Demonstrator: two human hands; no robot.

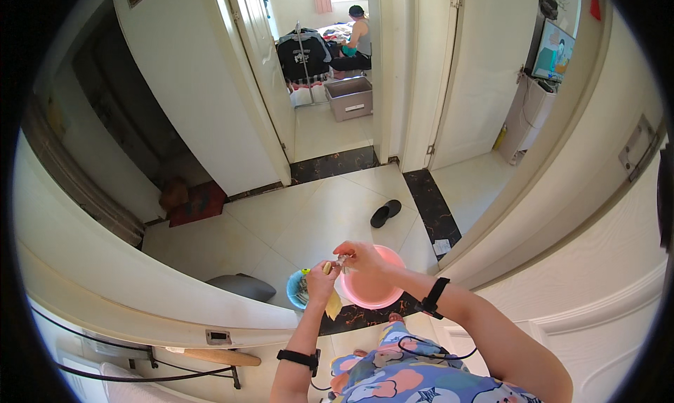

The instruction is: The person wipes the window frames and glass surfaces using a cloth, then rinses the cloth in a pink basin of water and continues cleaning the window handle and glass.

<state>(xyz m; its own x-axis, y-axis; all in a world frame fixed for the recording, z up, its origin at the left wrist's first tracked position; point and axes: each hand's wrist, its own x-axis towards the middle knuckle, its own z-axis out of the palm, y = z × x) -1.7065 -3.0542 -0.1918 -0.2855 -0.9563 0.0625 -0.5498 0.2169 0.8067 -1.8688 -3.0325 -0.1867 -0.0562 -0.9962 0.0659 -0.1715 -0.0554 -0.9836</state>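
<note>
My left hand grips a yellow cloth that hangs below the fist; a pale yellow end shows above the fingers. Fingertips of both hands meet at a small whitish scrap, too small to identify. My right hand pinches that scrap from the other side, above a pink basin. Whether the basin holds water is hard to tell. Just left of it stands a small bin with a blue liner and some litter inside, partly hidden by my left hand.
A dark marble threshold crosses the doorway by my feet. A black clog lies on the tiles ahead. A grey rounded object sits left of the bin. Farther off, a person sits near a clothes rack and a storage box.
</note>
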